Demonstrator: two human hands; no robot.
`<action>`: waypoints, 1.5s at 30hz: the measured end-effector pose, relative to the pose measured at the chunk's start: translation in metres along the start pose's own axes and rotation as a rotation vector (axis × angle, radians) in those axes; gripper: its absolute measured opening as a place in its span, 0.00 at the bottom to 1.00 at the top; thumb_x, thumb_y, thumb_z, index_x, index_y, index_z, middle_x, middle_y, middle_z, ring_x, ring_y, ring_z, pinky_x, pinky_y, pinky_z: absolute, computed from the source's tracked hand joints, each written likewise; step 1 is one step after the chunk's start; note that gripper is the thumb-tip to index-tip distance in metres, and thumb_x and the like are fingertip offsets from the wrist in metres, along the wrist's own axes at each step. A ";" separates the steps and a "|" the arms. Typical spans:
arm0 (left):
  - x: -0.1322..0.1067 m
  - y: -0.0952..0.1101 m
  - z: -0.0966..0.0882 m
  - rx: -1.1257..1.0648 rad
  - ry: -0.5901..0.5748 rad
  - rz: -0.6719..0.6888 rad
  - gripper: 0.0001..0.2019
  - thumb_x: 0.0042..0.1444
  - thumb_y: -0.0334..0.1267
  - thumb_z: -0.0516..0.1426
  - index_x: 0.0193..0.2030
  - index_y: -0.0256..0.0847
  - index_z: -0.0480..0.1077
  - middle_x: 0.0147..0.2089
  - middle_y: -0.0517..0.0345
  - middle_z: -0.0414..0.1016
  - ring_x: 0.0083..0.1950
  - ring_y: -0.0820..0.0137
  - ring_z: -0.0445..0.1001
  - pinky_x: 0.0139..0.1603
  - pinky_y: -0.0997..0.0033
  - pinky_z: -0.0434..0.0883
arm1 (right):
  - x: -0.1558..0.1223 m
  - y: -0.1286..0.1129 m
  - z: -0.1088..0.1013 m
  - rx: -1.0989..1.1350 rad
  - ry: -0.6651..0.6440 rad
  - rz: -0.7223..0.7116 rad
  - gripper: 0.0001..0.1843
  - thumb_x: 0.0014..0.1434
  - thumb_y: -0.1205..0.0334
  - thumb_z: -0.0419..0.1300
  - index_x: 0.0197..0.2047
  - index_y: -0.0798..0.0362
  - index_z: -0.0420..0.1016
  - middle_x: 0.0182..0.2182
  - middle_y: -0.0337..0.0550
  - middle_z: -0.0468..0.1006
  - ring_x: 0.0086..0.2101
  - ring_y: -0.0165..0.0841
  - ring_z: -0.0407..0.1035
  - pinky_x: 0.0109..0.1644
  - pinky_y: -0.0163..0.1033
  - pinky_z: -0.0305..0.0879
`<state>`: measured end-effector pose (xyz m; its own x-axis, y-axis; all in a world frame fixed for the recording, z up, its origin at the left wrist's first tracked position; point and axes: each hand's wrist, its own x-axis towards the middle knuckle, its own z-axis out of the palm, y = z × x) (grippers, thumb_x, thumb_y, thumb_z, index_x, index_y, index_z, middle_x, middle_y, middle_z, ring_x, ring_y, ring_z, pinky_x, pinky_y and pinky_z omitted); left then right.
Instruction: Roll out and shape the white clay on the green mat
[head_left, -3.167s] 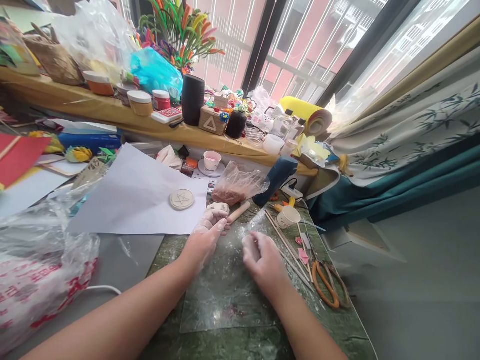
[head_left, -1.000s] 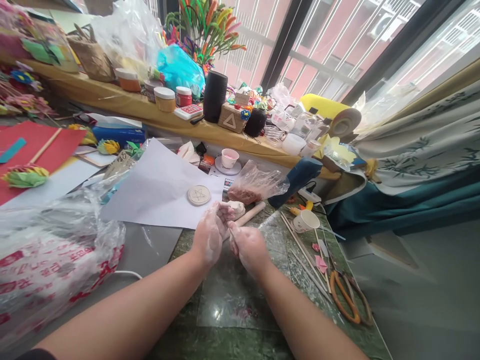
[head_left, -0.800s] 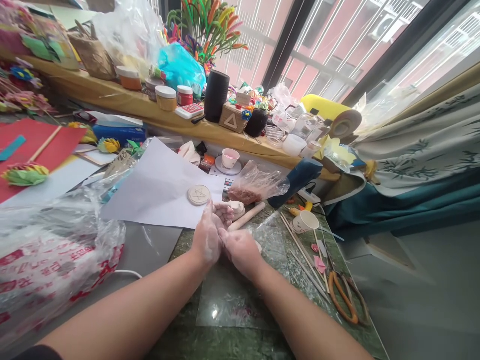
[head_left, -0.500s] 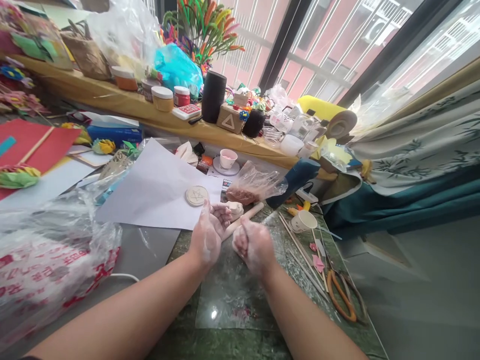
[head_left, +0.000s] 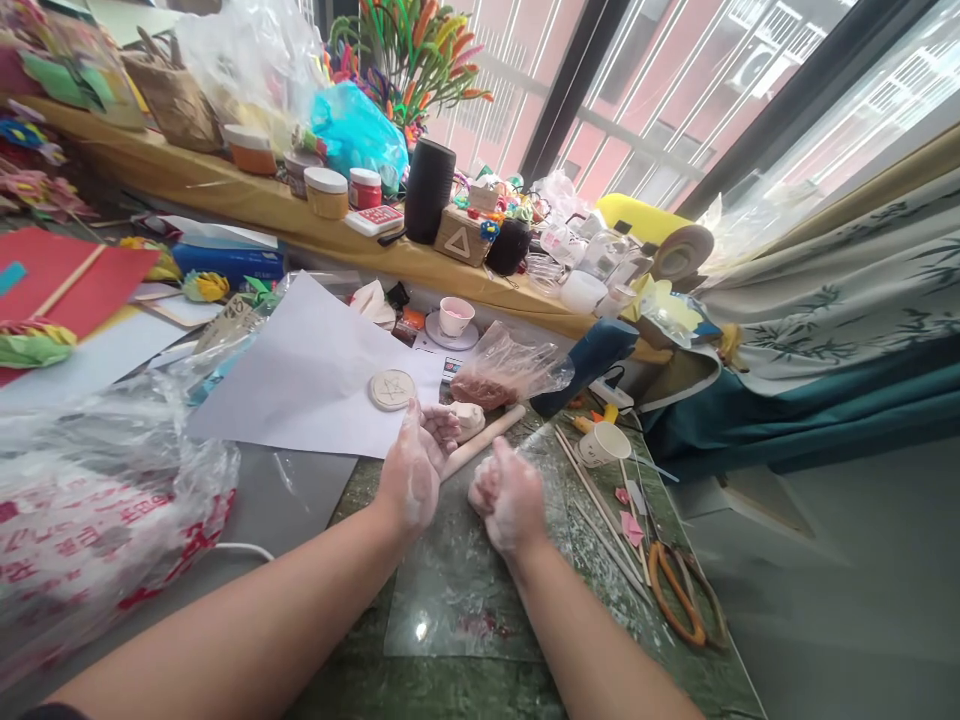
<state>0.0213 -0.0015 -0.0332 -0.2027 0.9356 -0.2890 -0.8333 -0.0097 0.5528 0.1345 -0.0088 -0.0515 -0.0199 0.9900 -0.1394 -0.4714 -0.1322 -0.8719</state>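
Observation:
My right hand [head_left: 508, 497] is dusted white and closed in a fist over the glass sheet [head_left: 450, 600]; a pale edge of a small lump of clay shows at its thumb side. My left hand [head_left: 415, 468], also dusted white, stands on its edge just left of it, palm turned toward the fist, fingers loosely curled and holding nothing. A larger clay lump [head_left: 472, 417] and a wooden rolling pin [head_left: 484, 437] lie just beyond the fingers. A round clay disc [head_left: 391, 389] with a star scratched in it rests on the white paper [head_left: 300, 380].
A plastic bag of brown material [head_left: 504, 372] lies behind the clay. To the right are a paper cup [head_left: 604, 443], several wooden sticks [head_left: 600, 500] and orange-handled scissors [head_left: 679, 592]. A big crumpled plastic bag [head_left: 97, 500] fills the left. The shelf [head_left: 225, 205] behind is crowded.
My hands were pressed together a second ago. The right hand has since drawn away to the right and closed into a fist; the left hand stays in place.

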 end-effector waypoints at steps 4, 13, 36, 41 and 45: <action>0.001 -0.004 -0.004 0.026 -0.036 0.001 0.19 0.69 0.51 0.54 0.35 0.38 0.73 0.33 0.57 0.75 0.35 0.70 0.72 0.41 0.73 0.70 | -0.005 0.000 -0.003 0.005 -0.034 -0.017 0.33 0.59 0.42 0.64 0.15 0.49 0.53 0.11 0.28 0.52 0.14 0.22 0.44 0.17 0.32 0.42; 0.003 -0.003 -0.003 0.033 -0.028 -0.016 0.21 0.69 0.53 0.54 0.34 0.37 0.72 0.32 0.56 0.74 0.34 0.71 0.72 0.35 0.75 0.67 | -0.006 -0.005 -0.016 -0.071 -0.178 0.018 0.32 0.61 0.48 0.65 0.15 0.49 0.53 0.12 0.27 0.50 0.14 0.23 0.44 0.19 0.34 0.38; -0.005 0.017 -0.012 1.092 -0.367 0.354 0.10 0.45 0.34 0.67 0.36 0.48 0.76 0.41 0.52 0.78 0.48 0.54 0.74 0.54 0.60 0.67 | -0.009 -0.022 -0.025 -0.042 -0.043 0.013 0.31 0.60 0.41 0.65 0.17 0.51 0.59 0.15 0.30 0.56 0.16 0.23 0.48 0.20 0.32 0.44; -0.002 0.025 -0.025 1.420 -0.213 0.344 0.10 0.39 0.33 0.68 0.24 0.46 0.70 0.25 0.57 0.67 0.32 0.57 0.71 0.46 0.59 0.69 | -0.017 -0.029 -0.052 0.030 0.145 0.012 0.27 0.57 0.45 0.69 0.20 0.52 0.62 0.17 0.30 0.59 0.18 0.23 0.49 0.20 0.31 0.47; -0.008 0.031 -0.015 1.369 -0.283 0.449 0.07 0.50 0.37 0.65 0.27 0.47 0.71 0.25 0.59 0.66 0.24 0.65 0.64 0.34 0.67 0.65 | -0.032 -0.026 -0.062 0.002 0.171 0.010 0.26 0.55 0.45 0.71 0.22 0.52 0.64 0.18 0.30 0.61 0.19 0.22 0.51 0.21 0.30 0.50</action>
<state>-0.0100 -0.0149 -0.0251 -0.0677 0.9824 0.1742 0.4309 -0.1287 0.8932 0.2020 -0.0398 -0.0531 0.1259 0.9660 -0.2260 -0.4734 -0.1417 -0.8694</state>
